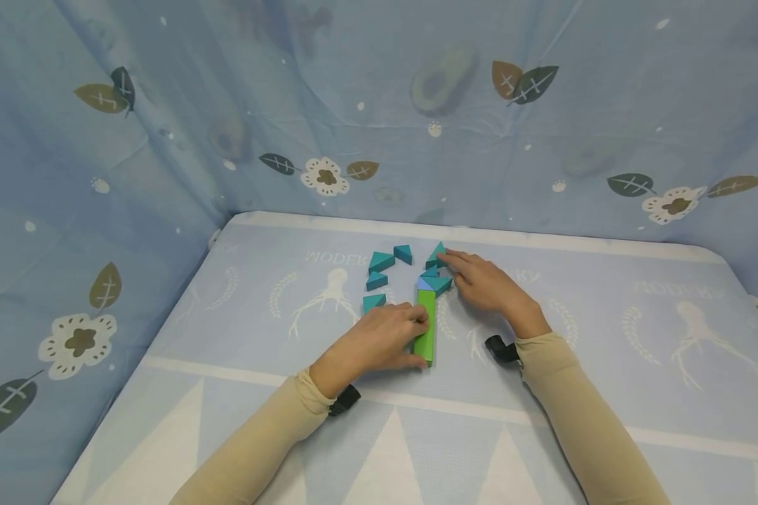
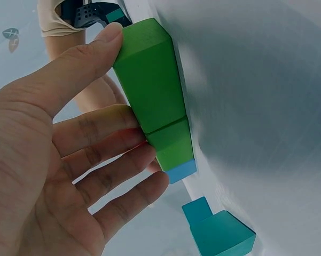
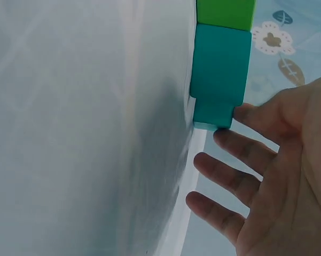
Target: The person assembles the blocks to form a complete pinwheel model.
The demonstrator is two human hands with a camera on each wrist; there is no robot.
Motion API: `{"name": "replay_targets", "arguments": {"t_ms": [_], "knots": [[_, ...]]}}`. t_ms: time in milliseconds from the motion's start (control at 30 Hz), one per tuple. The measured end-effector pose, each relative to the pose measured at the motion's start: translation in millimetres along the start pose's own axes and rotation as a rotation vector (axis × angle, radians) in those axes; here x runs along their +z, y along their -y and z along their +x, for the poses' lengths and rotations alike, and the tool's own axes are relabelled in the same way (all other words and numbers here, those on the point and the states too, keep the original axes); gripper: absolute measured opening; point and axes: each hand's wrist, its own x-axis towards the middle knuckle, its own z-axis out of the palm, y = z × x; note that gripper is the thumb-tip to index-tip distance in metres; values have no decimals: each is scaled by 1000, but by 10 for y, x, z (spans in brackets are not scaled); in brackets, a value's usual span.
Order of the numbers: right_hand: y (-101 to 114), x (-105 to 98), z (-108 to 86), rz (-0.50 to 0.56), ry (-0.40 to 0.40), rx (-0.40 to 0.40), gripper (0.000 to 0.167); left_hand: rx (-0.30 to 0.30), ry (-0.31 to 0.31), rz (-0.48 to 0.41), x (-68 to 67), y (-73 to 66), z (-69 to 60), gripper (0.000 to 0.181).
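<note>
In the head view, my left hand [image 1: 388, 338] is beside a row of green blocks [image 1: 425, 342]. The left wrist view shows the thumb on the end of one green block [image 2: 149, 80] and loosely bent fingers against the side. A small blue block [image 1: 424, 283] touches the row's far end, joined by teal triangular blocks [image 1: 439, 284]. My right hand [image 1: 485, 282] touches the farthest teal triangular block [image 1: 438, 257]. In the right wrist view, its thumb and index finger meet the teal block [image 3: 212, 113] at the edge, the other fingers stretched out.
Left of the row lie several loose teal triangular blocks [image 1: 382, 262], one close to the left hand's knuckles. A patterned cloth [image 1: 606, 308] covers the table. A blue printed curtain [image 1: 379, 105] hangs behind and at the left.
</note>
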Motion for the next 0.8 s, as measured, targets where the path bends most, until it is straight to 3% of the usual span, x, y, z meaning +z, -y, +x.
{"name": "replay_targets", "arguments": {"t_ms": [800], "knots": [[145,63,26,-18,-22,-68,47,16,-18,-5,-11,-3,-8,60]]}}
